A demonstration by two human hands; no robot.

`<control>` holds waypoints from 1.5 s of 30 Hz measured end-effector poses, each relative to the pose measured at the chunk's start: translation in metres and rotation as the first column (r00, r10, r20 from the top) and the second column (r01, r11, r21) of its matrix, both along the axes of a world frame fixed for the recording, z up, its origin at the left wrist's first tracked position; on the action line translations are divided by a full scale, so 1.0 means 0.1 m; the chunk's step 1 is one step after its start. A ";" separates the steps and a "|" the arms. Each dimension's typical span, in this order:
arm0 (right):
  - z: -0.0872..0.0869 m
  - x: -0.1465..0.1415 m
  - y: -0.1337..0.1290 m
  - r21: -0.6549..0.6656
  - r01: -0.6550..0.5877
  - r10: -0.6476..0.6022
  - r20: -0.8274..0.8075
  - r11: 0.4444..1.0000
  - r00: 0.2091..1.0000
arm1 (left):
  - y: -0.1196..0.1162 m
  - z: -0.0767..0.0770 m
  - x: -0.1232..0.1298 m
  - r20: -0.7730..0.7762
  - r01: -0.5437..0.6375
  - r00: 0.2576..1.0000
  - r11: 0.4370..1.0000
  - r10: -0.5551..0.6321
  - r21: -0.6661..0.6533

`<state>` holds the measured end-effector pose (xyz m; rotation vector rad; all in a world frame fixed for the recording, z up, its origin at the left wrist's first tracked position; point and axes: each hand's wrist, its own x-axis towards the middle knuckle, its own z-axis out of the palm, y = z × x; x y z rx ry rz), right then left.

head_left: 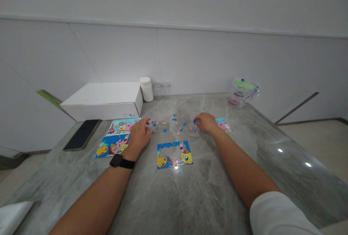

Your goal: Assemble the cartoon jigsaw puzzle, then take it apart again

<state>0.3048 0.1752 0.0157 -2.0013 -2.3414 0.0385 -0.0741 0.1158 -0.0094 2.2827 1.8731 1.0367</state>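
A partly assembled jigsaw puzzle (161,161) with a gap in its middle lies on the grey marbled table (168,198). Beyond it several loose pieces (165,130) are scattered. My left hand (140,133) rests over the right edge of two picture sheets, a blue one (108,146) and a lighter one (121,126), fingers apart and nothing in them. On the right, my right hand (206,122) has its fingertips pressed together at a small blue piece (194,122). Just beyond that wrist lies another colourful picture (224,124), partly hidden by the hand.
A white box (103,99), a white bottle (146,89) and two clear jars (166,91) stand at the back left. A dark phone (82,135) lies at the left; a plastic bag (243,91) sits at the back right.
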 end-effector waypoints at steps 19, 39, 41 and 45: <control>0.07 -0.03 -0.01 -0.115 -0.087 0.089 0.009 0.990 0.996 | -0.01 0.01 0.01 -0.028 0.021 0.999 1.000 -0.021 0.008; 0.55 -0.14 -0.22 0.248 -0.178 0.294 -0.583 0.952 0.757 | -0.63 0.88 0.52 0.035 0.368 0.928 0.927 -0.371 0.077; 0.58 -0.16 -0.28 0.266 -0.199 0.327 -0.639 0.943 0.696 | -0.80 0.97 0.63 0.017 0.439 0.898 0.898 -0.440 0.028; 0.46 -0.26 -0.48 0.264 -0.251 0.364 -0.663 0.931 0.654 | -1.15 0.91 0.86 -0.115 0.526 0.836 0.844 -0.536 -0.108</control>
